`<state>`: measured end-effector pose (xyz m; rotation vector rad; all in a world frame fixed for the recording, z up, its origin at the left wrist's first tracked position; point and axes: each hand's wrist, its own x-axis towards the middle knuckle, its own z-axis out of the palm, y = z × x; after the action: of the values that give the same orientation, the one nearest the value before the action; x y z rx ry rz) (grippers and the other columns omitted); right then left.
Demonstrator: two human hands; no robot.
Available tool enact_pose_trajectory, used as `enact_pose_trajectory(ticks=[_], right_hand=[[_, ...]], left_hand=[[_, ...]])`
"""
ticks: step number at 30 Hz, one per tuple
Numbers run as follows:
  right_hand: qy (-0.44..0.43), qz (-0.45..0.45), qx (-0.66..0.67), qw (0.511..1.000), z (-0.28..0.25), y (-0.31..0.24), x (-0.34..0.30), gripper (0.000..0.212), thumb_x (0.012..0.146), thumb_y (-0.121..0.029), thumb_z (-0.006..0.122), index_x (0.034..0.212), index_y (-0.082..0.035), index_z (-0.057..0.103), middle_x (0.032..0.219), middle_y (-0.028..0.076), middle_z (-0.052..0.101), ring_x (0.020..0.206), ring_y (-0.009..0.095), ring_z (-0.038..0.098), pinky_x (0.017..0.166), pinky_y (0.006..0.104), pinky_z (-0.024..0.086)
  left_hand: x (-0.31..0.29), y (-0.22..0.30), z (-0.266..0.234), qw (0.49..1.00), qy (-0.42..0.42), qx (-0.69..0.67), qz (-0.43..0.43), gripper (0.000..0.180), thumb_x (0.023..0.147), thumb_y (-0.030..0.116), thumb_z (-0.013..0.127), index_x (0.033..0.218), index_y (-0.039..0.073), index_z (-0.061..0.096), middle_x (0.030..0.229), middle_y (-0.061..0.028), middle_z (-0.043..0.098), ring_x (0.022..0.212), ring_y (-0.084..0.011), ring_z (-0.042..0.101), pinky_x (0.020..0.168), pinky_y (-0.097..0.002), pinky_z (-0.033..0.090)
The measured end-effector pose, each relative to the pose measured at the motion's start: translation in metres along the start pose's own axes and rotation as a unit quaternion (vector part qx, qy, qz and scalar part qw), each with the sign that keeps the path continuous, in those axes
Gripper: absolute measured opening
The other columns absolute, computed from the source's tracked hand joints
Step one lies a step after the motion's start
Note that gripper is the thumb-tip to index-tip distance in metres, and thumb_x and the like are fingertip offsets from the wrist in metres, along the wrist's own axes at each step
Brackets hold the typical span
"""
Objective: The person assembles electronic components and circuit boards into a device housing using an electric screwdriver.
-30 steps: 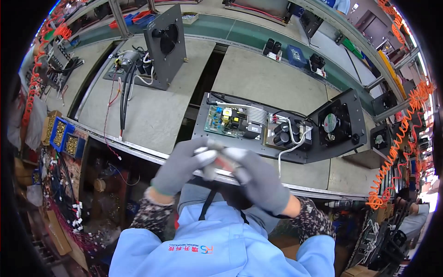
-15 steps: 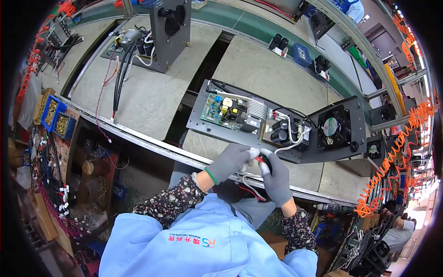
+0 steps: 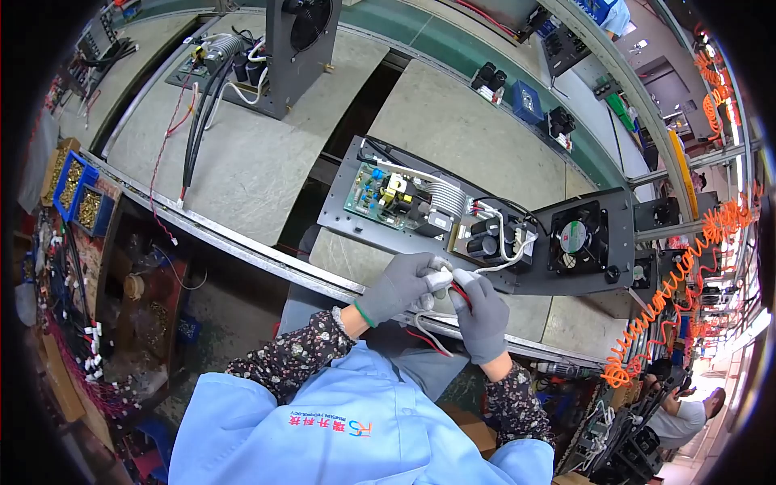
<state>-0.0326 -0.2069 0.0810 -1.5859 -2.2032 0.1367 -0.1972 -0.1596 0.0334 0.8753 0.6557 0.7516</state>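
My left hand [image 3: 398, 289], in a grey glove with pale fingertips, is closed in a pinch just before the bench's front edge. What it grips is mostly hidden by its fingers. Close against it, my right hand [image 3: 486, 322], gloved alike, is closed on red and black wires [image 3: 460, 294]. A white cable with a thin red wire [image 3: 431, 335] hangs below the hands. Beyond them lies a dark metal panel [image 3: 335, 212] bearing a green circuit board [image 3: 364, 202], black capacitors [image 3: 485, 246] and a black fan [image 3: 579, 237]. White leads curve over the capacitors.
A second fan assembly [image 3: 295, 65] stands at the back left, its cables trailing to the bench [image 3: 242, 178]. Blue bins [image 3: 74, 182] of brass screws sit at far left. Orange coiled hoses [image 3: 647, 339] hang at right. A green conveyor [image 3: 420, 36] crosses behind; a person [image 3: 687, 416] is at lower right.
The view has shifted a little, so the bench sits slightly more to the left. My hands stay together; the red wire now shows more plainly along my right fingers.
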Motion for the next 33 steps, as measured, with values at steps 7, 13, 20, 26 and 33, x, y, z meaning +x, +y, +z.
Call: enact_pose_trajectory(ticks=[7,13,20,26,33], right_hand=[[0.039,-0.12,-0.122,0.984,-0.002,0.018,0.01,0.032,0.074,-0.015,0.068,0.105,-0.01,0.063,0.08,0.005,0.059,0.065,0.02,0.058,0.055,0.0304,0.046],[-0.02,0.019,-0.064,0.998,-0.018,0.036,0.058,0.026,0.073,-0.014,0.071,0.098,-0.007,0.065,0.08,0.011,0.062,0.069,0.027,0.061,0.06,0.0323,0.047],[-0.224,0.029,-0.075,0.971,-0.005,0.084,0.11,0.027,0.071,-0.021,0.07,0.097,-0.015,0.069,0.086,0.011,0.066,0.074,0.029,0.063,0.069,0.0363,0.049],[-0.275,0.063,-0.067,0.957,0.004,0.089,0.116,0.023,0.07,-0.021,0.071,0.091,-0.015,0.071,0.085,0.013,0.066,0.077,0.028,0.064,0.071,0.035,0.05],[-0.254,0.064,-0.073,0.962,0.003,0.078,0.117,0.022,0.069,-0.021,0.072,0.091,-0.015,0.071,0.084,0.012,0.067,0.075,0.027,0.064,0.07,0.0338,0.05]], left_hand=[[0.019,0.0,0.009,0.996,0.023,-0.041,-0.076,0.03,0.092,0.029,0.052,0.093,0.001,0.061,0.065,-0.0007,0.058,0.047,-0.0052,0.049,0.042,-0.0199,0.039],[0.036,-0.026,0.014,0.987,0.056,-0.143,-0.037,0.029,0.093,0.03,0.05,0.094,0.004,0.061,0.066,-0.0004,0.058,0.051,-0.0044,0.051,0.046,-0.0187,0.038],[0.03,-0.077,0.012,0.955,0.073,0.235,0.166,0.027,0.089,0.029,0.051,0.089,0.002,0.057,0.069,-0.01,0.058,0.057,-0.0232,0.055,0.055,-0.0334,0.044],[0.028,-0.088,0.012,0.92,0.075,0.315,0.22,0.022,0.087,0.027,0.051,0.093,0.006,0.057,0.081,-0.0167,0.06,0.076,-0.0366,0.057,0.065,-0.0449,0.045],[0.025,-0.088,0.012,0.921,0.079,0.313,0.219,0.024,0.087,0.025,0.052,0.095,0.004,0.057,0.085,-0.0175,0.06,0.079,-0.0359,0.058,0.068,-0.0428,0.046]])
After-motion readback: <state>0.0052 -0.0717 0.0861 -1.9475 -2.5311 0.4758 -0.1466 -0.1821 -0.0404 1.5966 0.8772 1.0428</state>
